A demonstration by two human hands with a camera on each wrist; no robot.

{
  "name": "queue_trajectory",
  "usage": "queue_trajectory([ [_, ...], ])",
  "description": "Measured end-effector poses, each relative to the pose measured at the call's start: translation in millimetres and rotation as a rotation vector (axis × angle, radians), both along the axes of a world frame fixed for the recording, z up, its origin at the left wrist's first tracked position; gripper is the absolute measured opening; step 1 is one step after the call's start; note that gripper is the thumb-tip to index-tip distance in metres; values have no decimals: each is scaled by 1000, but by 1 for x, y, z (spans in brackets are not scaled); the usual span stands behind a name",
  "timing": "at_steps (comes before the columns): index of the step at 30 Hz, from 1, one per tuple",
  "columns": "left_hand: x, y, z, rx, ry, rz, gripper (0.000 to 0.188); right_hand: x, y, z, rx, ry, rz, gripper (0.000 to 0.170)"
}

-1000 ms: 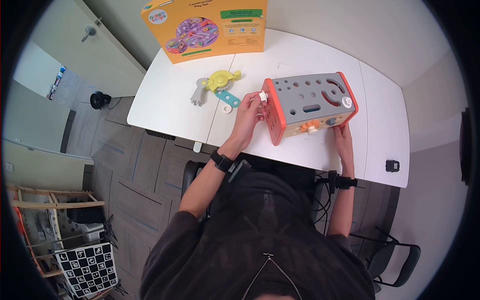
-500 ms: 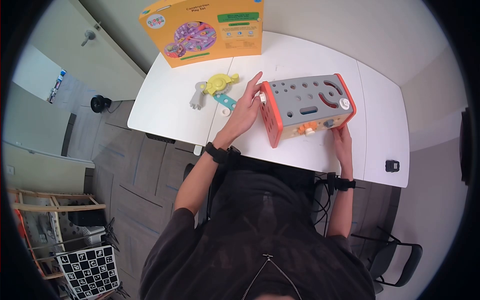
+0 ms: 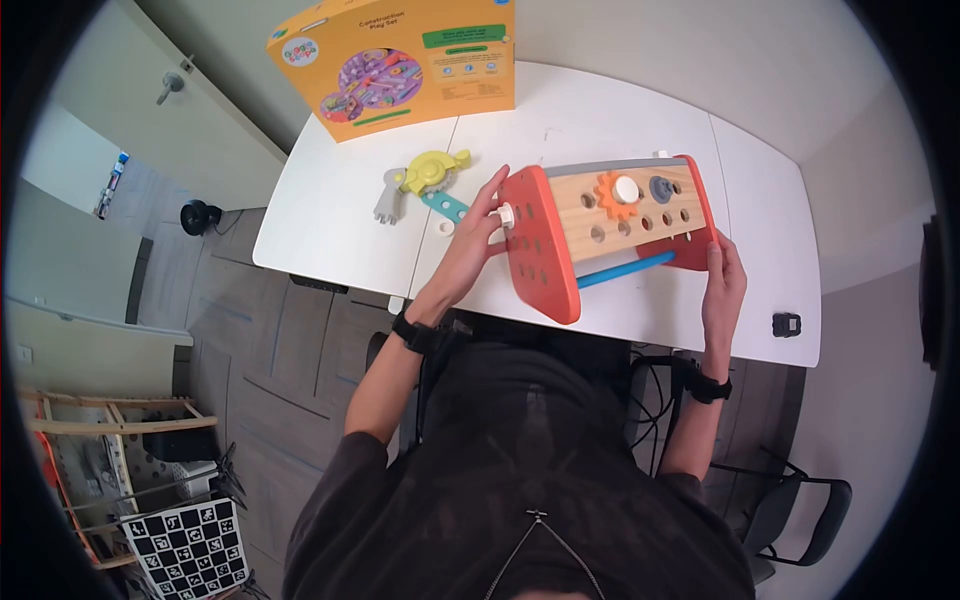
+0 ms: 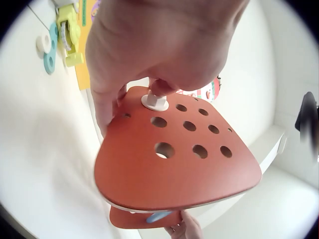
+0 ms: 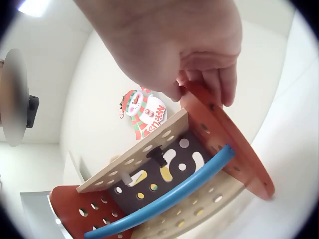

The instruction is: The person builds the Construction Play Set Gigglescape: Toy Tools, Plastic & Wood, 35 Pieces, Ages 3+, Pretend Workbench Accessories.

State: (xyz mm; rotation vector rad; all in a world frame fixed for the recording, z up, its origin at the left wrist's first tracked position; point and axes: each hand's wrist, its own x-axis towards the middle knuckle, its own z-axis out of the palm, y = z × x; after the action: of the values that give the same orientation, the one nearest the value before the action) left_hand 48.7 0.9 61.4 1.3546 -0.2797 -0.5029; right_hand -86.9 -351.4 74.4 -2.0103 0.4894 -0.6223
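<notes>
A toy workbench with red end panels [image 3: 545, 250] is tilted, its wooden side [image 3: 655, 229] facing the head view. That side carries an orange gear [image 3: 609, 206] with a white cap and a grey-blue piece [image 3: 661, 189]; below runs a blue rod [image 3: 630, 269]. The left hand [image 3: 468, 252] grips the left panel, thumb by a white bolt [image 4: 155, 102], fingers round the edge. Gripped by the right hand [image 3: 724, 290] is the right panel; in the right wrist view, thumb and fingers pinch its edge [image 5: 197, 93]. Some left fingertips are hidden.
Left of the workbench lie a yellow piece [image 3: 428, 173], a grey claw-like piece [image 3: 387, 197], a teal strip [image 3: 443, 206] and a white ring [image 3: 445, 229]. An orange box [image 3: 400, 75] stands behind. A small black object [image 3: 787, 325] lies far right.
The workbench has turned from grey top up to wooden side towards the head view. The right hand has shifted from the lower corner to the right panel's outer edge; the left hand stays on its panel.
</notes>
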Motion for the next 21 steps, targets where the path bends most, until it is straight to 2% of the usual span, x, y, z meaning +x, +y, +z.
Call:
queue_trajectory([
  [5, -22, 9, 0, -73, 153, -52, 70, -10, 14, 21, 228, -178, 149, 39],
  [8, -36, 11, -7, -130, 281, -81, 66, -15, 16, 23, 316, -187, 245, 45],
  [16, -51, 22, -25, -215, 561, -105, 48, -13, 26, 24, 375, -50, 361, 56],
  [19, -48, 30, -40, -218, 619, -159, 47, -7, 23, 24, 331, 34, 389, 58],
  [21, -46, 31, -45, -133, 644, -151, 50, -5, 22, 24, 310, 68, 396, 58],
])
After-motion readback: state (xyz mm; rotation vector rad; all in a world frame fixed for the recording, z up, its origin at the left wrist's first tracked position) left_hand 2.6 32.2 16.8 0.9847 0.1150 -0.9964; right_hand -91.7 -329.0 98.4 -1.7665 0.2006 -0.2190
